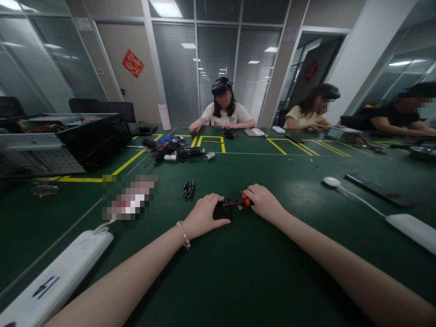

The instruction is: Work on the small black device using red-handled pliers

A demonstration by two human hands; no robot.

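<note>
One small black plastic part (222, 211) pinned under curled left hand (203, 217); one red-handled pliers (238, 201) clenched in right hand (265, 203), touching it at three o'clock. Second black clip (188, 189) at ten o'clock. Green-matted bench (238, 272), glass-walled office.

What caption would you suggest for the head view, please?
Left hand holds a small black part while right hand holds red-handled pliers to it, on a green table.

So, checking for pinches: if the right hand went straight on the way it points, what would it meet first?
Likely the black part under the left hand; the pliers in the right hand aim at it, though depth is unclear.
</note>
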